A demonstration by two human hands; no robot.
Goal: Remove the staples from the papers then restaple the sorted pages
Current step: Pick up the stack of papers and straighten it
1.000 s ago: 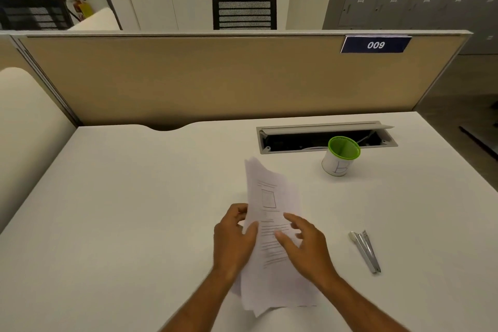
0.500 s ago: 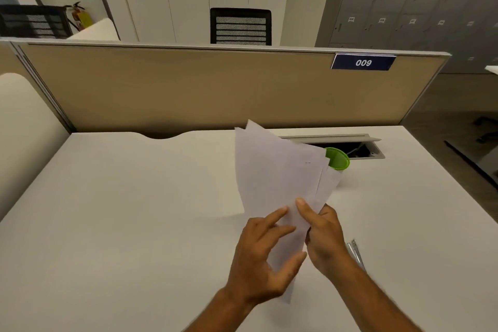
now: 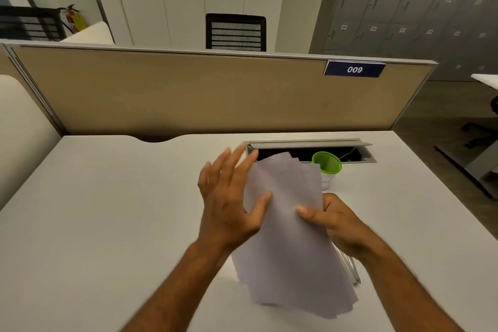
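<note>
Papers (image 3: 291, 229): loose stack held up off the desk (image 3: 107, 224), centre of frame, blank side toward camera, sheets fanned unevenly at top and bottom edges. No staple visible from this side.

Right hand (image 3: 336, 224): closed on the stack's right edge at mid-height, thumb across the near face, fingers behind the sheets. It carries the stack.

Left hand (image 3: 229, 205): open, fingers spread and pointing up, blurred. Thumb tip touches the stack's left edge; cannot tell whether the fingers touch the paper. Not gripping anything.

Metal tool (image 3: 350, 267): lies on the desk lower right of centre, mostly hidden behind the stack and right wrist; too little showing to tell its type.

Cup (image 3: 327, 163): green rim, white body, stands just right of the stack's top, partly covered by it.

Cable tray (image 3: 310, 149): lid open, set in the desk behind the cup.

Partition (image 3: 188, 94): along the desk's far edge; blue "009" plate (image 3: 354, 69) at upper right.
</note>
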